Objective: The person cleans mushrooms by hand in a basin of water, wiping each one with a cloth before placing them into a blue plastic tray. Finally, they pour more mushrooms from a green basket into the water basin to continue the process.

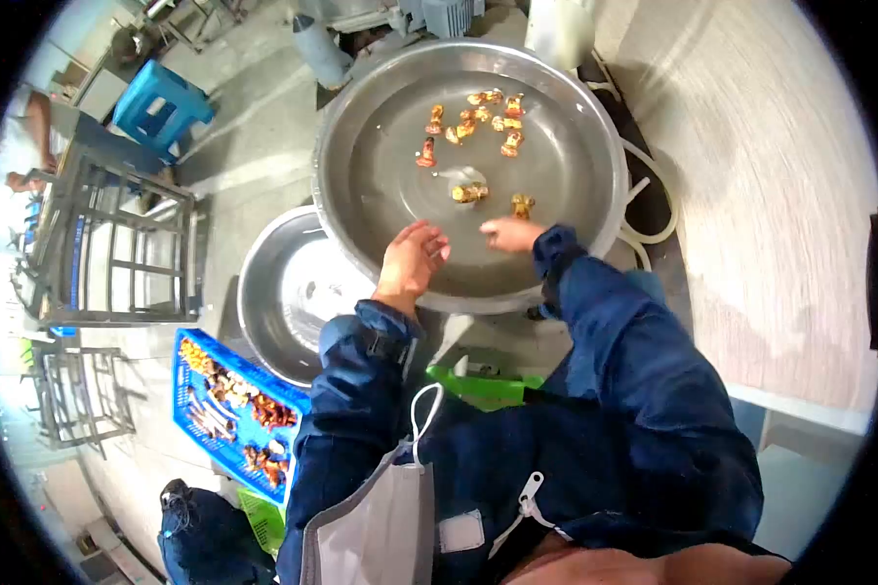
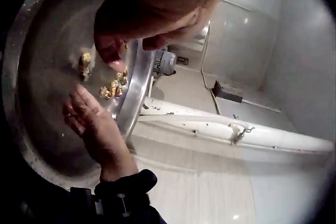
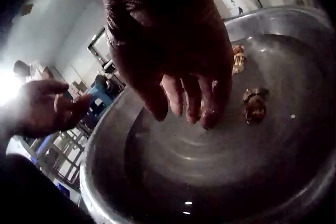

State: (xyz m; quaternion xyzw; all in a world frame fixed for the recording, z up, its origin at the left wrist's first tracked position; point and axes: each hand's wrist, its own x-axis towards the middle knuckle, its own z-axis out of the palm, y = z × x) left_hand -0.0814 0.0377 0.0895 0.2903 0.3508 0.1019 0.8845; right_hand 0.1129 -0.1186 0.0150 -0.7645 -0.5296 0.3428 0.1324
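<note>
A large metal basin (image 1: 361,229) holds water with several yellow and reddish-brown mushroom-like pieces (image 1: 466,124) in it, most toward its far side. One such piece (image 1: 469,192) lies nearer the middle. Over the basin's near left rim is my left hand (image 1: 415,258), its fingers loosely bent and holding nothing. My right hand (image 1: 512,234) hangs over the near part of the water, just below another piece (image 1: 523,205) in the head view. The right wrist view shows this right hand (image 3: 178,71) with fingers pointing down, apart from the pieces (image 3: 255,106) beside it.
A smaller metal basin (image 1: 263,283) stands at the left, partly under the large one. Below it, a blue crate (image 1: 190,409) carries sorted food pieces. A blue stool (image 1: 161,107) and a metal frame (image 1: 132,244) are farther left. Pale hoses (image 1: 658,195) run along the right.
</note>
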